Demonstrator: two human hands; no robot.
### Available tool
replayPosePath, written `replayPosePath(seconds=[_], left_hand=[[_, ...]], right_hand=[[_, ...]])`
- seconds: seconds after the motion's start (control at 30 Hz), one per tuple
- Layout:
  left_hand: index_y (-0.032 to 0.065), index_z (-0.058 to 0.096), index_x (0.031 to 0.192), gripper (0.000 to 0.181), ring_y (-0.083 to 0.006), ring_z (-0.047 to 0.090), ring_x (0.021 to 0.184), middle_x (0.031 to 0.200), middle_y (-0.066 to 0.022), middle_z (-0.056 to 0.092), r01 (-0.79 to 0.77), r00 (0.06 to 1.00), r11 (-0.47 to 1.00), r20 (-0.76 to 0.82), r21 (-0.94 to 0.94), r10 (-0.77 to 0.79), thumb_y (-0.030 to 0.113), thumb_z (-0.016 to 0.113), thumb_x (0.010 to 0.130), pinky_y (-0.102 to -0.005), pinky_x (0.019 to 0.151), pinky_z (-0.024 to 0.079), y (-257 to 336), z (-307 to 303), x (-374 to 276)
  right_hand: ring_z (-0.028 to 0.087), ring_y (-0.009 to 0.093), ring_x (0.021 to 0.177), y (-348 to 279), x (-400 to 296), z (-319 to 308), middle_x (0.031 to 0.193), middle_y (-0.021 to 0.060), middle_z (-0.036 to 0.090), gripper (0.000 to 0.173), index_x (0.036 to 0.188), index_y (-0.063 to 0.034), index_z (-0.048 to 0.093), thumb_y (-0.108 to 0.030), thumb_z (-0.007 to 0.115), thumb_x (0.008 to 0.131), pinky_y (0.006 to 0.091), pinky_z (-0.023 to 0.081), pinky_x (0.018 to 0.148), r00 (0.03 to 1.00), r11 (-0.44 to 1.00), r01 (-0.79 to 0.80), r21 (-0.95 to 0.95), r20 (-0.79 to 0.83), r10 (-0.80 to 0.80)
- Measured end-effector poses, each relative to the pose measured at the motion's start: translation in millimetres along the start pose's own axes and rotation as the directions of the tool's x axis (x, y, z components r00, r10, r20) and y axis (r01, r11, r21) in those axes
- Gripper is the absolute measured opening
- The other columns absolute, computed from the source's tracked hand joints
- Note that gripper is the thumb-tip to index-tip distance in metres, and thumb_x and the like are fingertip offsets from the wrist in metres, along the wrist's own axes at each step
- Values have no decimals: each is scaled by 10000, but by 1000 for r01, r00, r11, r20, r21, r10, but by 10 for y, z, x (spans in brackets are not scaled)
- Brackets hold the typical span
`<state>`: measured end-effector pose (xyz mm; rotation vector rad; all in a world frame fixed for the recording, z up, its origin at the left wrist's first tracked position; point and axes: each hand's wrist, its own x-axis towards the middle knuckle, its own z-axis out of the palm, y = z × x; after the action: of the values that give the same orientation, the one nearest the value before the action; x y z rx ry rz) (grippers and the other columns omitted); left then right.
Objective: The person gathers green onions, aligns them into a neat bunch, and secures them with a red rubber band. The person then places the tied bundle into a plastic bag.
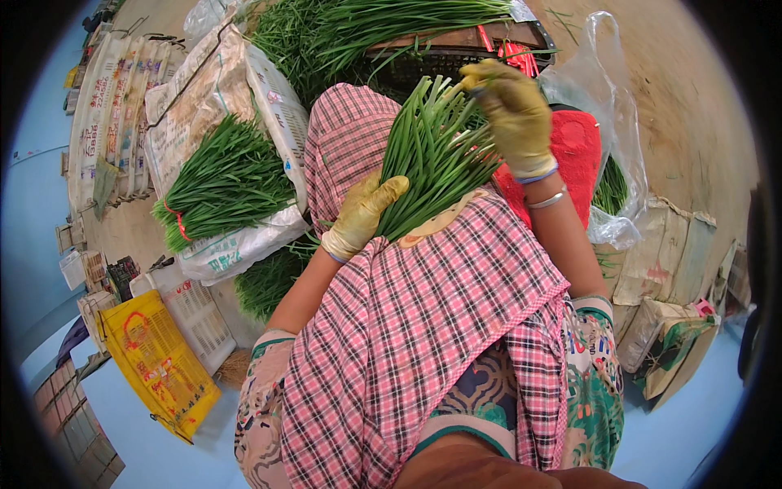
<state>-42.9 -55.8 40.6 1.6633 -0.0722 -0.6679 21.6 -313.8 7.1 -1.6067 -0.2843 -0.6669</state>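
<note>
Both hands wear yellowish work gloves. My left hand is closed around a thick bunch of long green leafy stalks, likely garlic chives, held over my lap. The pale stalk ends fan out to the upper right. There my right hand is raised beside them, its fingers bent; a stalk or two may be between the fingertips, but I cannot tell. A pink checked apron covers my lap. To the left, a bundle of the same greens, tied with a red band, lies on a sack-covered crate.
Loose greens are heaped on a dark crate ahead, with red ties at its corner. A clear plastic bag with greens stands right. A yellow crate, white crates and cardboard lie around.
</note>
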Motion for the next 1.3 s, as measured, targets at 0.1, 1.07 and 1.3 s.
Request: replayPosePath(seconds=[0.1, 1.07, 1.3], left_hand=[[-19, 583, 1241, 418, -90, 577, 961, 1102, -36, 646, 9, 1000, 999, 11, -38, -8, 322, 552, 1001, -242, 848, 473, 26, 17, -5], [-22, 499, 1342, 520, -122, 579, 1059, 1199, -71, 623, 103, 992, 985, 92, -140, -91, 356, 561, 991, -250, 934, 463, -129, 0, 83], [-12, 578, 1252, 462, -111, 612, 994, 1135, -62, 656, 124, 991, 927, 95, -355, -96, 366, 563, 987, -245, 895, 490, -204, -114, 89]], right_hand=[[658, 123, 831, -123, 113, -281, 950, 74, 718, 117, 965, 5, 664, -102, 666, 921, 233, 520, 785, 891, 904, -295, 309, -252, 377], [608, 133, 600, -319, 144, -333, 858, 192, 701, 229, 913, 53, 631, -16, 456, 784, 191, 401, 418, 627, 409, -777, 478, 534, 567], [479, 165, 600, -418, 448, -1773, 885, 155, 626, 397, 1138, 150, 538, -93, 548, 824, 274, 411, 632, 937, 358, -133, 924, 0, 349]])
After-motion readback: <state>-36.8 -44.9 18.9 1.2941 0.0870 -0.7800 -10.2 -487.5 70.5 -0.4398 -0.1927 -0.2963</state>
